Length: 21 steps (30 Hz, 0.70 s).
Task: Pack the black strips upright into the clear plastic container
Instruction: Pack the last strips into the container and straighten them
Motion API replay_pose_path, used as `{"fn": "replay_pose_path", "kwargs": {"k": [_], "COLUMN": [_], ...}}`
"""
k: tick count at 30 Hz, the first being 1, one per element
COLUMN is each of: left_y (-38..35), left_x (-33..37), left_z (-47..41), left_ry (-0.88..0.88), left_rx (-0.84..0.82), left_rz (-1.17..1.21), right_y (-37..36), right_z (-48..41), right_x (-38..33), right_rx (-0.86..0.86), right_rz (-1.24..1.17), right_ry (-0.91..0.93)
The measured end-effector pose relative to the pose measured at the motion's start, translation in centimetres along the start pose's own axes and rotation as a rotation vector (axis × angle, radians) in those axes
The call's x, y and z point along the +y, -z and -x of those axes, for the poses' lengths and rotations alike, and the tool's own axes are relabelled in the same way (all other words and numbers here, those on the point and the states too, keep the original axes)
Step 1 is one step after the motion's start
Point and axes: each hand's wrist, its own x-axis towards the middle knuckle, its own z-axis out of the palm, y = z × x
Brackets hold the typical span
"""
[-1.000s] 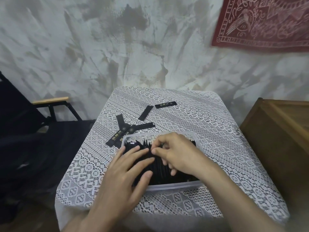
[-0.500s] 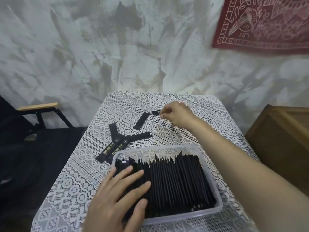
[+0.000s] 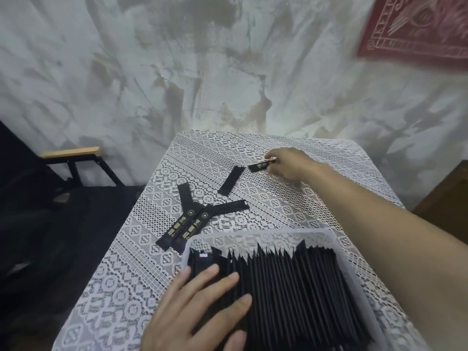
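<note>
The clear plastic container [image 3: 266, 235] sits at the near edge of the table, packed with several black strips [image 3: 304, 287] standing on edge. My left hand [image 3: 197, 312] lies flat with spread fingers on the strips at the container's left end. Far across the table, my right hand [image 3: 286, 164] pinches one end of a black strip [image 3: 257, 167] that lies on the cloth. Another loose strip [image 3: 231, 179] lies just left of it, and a crossed cluster of strips [image 3: 195, 221] rests beyond the container's far left corner.
A white lace cloth [image 3: 278, 206] covers the table. A dark chair with a wooden armrest [image 3: 71, 152] stands at the left. A brown wooden cabinet [image 3: 448, 203] is at the right edge. A stained wall with a red hanging [image 3: 417, 29] rises behind.
My right hand left the container, reached to the far strip and now pinches its end. My left hand stayed pressed on the packed strips. The camera view has shifted closer.
</note>
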Motion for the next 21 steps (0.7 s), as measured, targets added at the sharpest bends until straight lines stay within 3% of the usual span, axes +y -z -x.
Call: {"fn": "replay_pose_path", "kwargs": {"k": [7, 10, 14, 17, 21], "left_y": [0.0, 0.0, 0.1, 0.0, 0.0], "left_x": [0.6, 0.9, 1.1, 1.2, 1.3], "left_z": [0.3, 0.1, 0.0, -0.1, 0.0], "left_ry": [0.051, 0.051, 0.066, 0.059, 0.071], "left_rx": [0.039, 0.058, 0.075, 0.089, 0.09], "left_rz": [0.038, 0.046, 0.051, 0.057, 0.051], "right_y": [0.2, 1.1, 2.2, 1.5, -0.2], "right_z": [-0.4, 0.2, 1.3, 1.2, 0.7], "right_x": [-0.5, -1.0, -4.3, -7.5, -9.6], "right_rx": [0.03, -0.002, -0.132, -0.244, -0.234], "right_rz": [0.071, -0.054, -0.237, -0.165, -0.032], "right_ry": [-0.018, -0.002, 0.154, 0.249, 0.268]}}
